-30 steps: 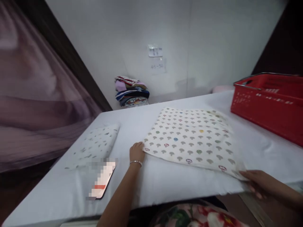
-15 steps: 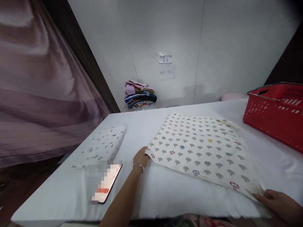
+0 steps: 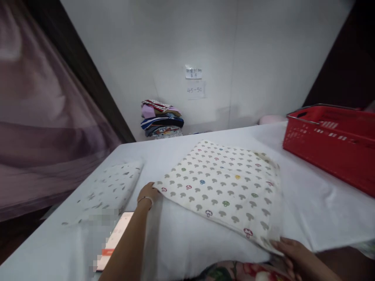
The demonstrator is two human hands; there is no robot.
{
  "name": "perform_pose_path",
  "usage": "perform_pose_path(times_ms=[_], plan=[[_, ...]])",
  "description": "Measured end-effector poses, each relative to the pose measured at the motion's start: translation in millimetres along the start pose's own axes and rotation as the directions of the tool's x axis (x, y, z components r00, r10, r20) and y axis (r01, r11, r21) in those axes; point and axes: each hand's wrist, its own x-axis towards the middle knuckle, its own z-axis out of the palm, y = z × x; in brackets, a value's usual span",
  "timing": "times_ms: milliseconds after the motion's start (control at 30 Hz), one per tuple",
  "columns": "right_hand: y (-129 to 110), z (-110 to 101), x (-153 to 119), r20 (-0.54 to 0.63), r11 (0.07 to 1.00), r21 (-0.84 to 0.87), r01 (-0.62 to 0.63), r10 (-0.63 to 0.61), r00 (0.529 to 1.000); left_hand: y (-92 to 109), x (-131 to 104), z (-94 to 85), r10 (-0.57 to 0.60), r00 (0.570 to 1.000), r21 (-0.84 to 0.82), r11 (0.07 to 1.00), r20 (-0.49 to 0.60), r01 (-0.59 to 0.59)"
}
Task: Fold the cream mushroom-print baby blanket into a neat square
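A white cloth with a mushroom print [image 3: 216, 191] lies spread on the white-covered table [image 3: 187, 242]. My left hand [image 3: 149, 191], with a bracelet at the wrist, is closed on its near left corner. At the near right corner, my right hand [image 3: 288, 249] pinches the edge between thumb and fingers. Layers show along the near edge, so the cloth looks folded. To the left of my left arm lies a phone [image 3: 118, 234], partly blurred out and partly covered by my forearm. Beyond the phone is a folded white cloth with small dark prints [image 3: 111, 187].
A red plastic basket [image 3: 331, 144] with a metal handle stands at the right. Against the back wall is a stack of folded fabrics [image 3: 162, 119], below a paper sign reading 45-50 [image 3: 196, 90]. A pinkish curtain [image 3: 43, 136] hangs at the left.
The whole view has shifted, so most things appear further left. Both hands keep hold of the mushroom-print cloth, its near right corner now closer to my body.
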Motion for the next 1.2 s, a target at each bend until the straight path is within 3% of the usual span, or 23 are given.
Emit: perform_pose_path(times_ms=[67, 100, 167, 233, 267, 333, 367, 433, 567, 633, 700, 767, 867, 900, 967, 1067, 1133, 1200], plan=[[-5.1, 3.5, -9.7, -0.019, 0.978, 0.208, -0.009, 0.013, 1.000, 11.4, -9.5, 1.4, 0.075, 0.984, 0.020, 0.997, -0.162, -0.073], [-8.0, 4.1, -13.6, -0.019, 0.964, 0.266, -0.017, 0.023, 1.000, 22.4, -20.6, 4.3, 0.152, 0.955, 0.016, 0.988, -0.255, -0.153], [-15.9, 4.5, -19.4, -0.011, 0.936, 0.351, -0.007, 0.012, 1.000, 55.0, -57.8, 15.4, 0.386, 0.851, -0.030, 0.906, -0.355, -0.423], [-26.4, 5.0, -22.8, 0.005, 0.911, 0.413, 0.013, -0.016, 1.000, 96.4, -111.1, 32.3, 0.657, 0.695, -0.101, 0.702, -0.290, -0.705], [-32.0, 5.3, -23.9, 0.013, 0.902, 0.430, 0.022, -0.031, 0.999, 117.7, -140.0, 41.8, 0.773, 0.590, -0.142, 0.573, -0.232, -0.807], [-41.6, 6.1, -25.3, 0.019, 0.895, 0.443, 0.049, -0.065, 0.998, 156.1, -192.4, 61.1, 0.951, 0.297, -0.223, 0.272, -0.084, -0.936], [-44.9, 6.8, -26.0, 0.019, 0.893, 0.444, 0.066, -0.084, 0.996, 171.7, -212.7, 70.5, 0.977, 0.207, -0.257, 0.188, -0.051, -0.948], [-47.6, 8.5, -27.3, 0.017, 0.890, 0.445, 0.100, -0.120, 0.993, 194.4, -238.4, 88.3, 0.990, 0.143, -0.288, 0.136, -0.003, -0.948], [-44.3, 5.3, -28.9, 0.021, 0.921, 0.357, 0.157, -0.177, 0.984, 211.5, -244.6, 113.6, 0.984, 0.174, -0.266, 0.178, 0.038, -0.947], [-46.4, -9.3, -26.5, 0.016, 0.950, 0.217, 0.222, -0.231, 0.973, 210.8, -239.0, 114.3, 0.982, 0.188, -0.294, 0.181, 0.006, -0.939], [-55.4, -36.1, -18.9, -0.064, 0.946, 0.028, 0.322, -0.320, 0.945, 206.8, -233.6, 104.5, 0.981, 0.184, -0.351, 0.154, -0.054, -0.924], [-71.2, -70.7, -4.2, -0.265, 0.901, -0.162, 0.402, -0.432, 0.862, 200.9, -229.7, 87.6, 0.978, 0.178, -0.400, 0.121, -0.108, -0.908], [-103.5, -116.8, 30.0, -0.515, 0.848, -0.391, 0.358, -0.524, 0.679, 190.9, -227.5, 61.4, 0.974, 0.179, -0.443, 0.100, -0.141, -0.891], [-115.4, -126.7, 43.0, -0.547, 0.840, -0.440, 0.318, -0.531, 0.647, 187.6, -227.7, 54.6, 0.973, 0.180, -0.456, 0.098, -0.141, -0.884], [-138.6, -136.8, 67.7, -0.564, 0.835, -0.507, 0.213, -0.508, 0.651, 181.1, -229.0, 44.6, 0.975, 0.182, -0.484, 0.097, -0.130, -0.870], [-166.9, -135.7, 95.1, -0.552, 0.843, -0.532, 0.079, -0.416, 0.722, 171.2, -231.1, 34.2, 0.976, 0.179, -0.524, 0.090, -0.122, -0.847], [-178.1, -132.4, 103.7, -0.540, 0.849, -0.526, 0.050, -0.379, 0.752, 163.6, -231.1, 26.0, 0.978, 0.179, -0.567, 0.087, -0.109, -0.819], [-182.9, -130.4, 103.4, -0.513, 0.852, -0.519, 0.062, -0.369, 0.776, 155.0, -229.1, 14.1, 0.975, 0.208, -0.623, 0.113, -0.081, -0.774]])
